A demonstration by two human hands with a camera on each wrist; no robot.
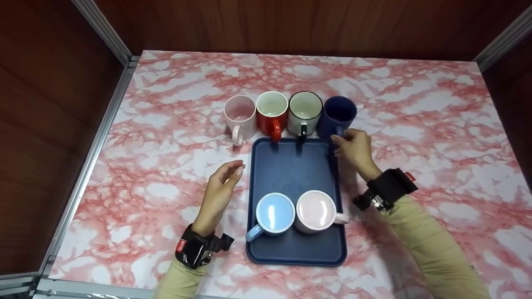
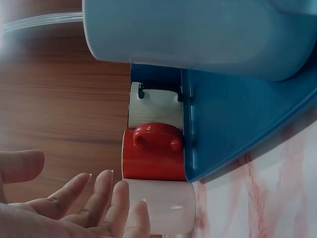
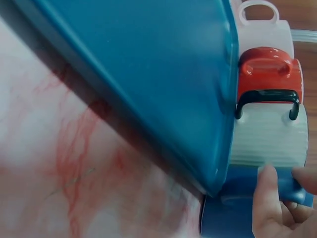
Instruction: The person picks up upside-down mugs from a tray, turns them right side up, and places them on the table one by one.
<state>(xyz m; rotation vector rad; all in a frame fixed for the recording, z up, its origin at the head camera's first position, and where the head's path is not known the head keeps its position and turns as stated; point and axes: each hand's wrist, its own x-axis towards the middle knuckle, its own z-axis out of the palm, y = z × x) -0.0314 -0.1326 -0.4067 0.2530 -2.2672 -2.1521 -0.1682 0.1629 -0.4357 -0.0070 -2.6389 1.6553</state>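
Note:
My right hand [image 1: 356, 150] pinches the handle of a dark blue mug [image 1: 331, 123], which stands upright at the right end of a row of mugs. In the right wrist view the thumb and a finger close around that blue mug's handle [image 3: 247, 189]. My left hand [image 1: 219, 186] is held left of the blue tray [image 1: 293, 164], fingers loosely bent, holding nothing. A light blue mug [image 1: 275, 214] and a pale pink mug [image 1: 316, 211] stand upright side by side on the near half of the tray.
Left of the dark blue mug stand a white mug with a black handle [image 1: 306, 112], a red mug [image 1: 272, 118] and a pink mug [image 1: 241, 118], lined up along the tray's far edge. Wood-grain panels [image 1: 291, 27] enclose the marbled table [image 1: 424, 137].

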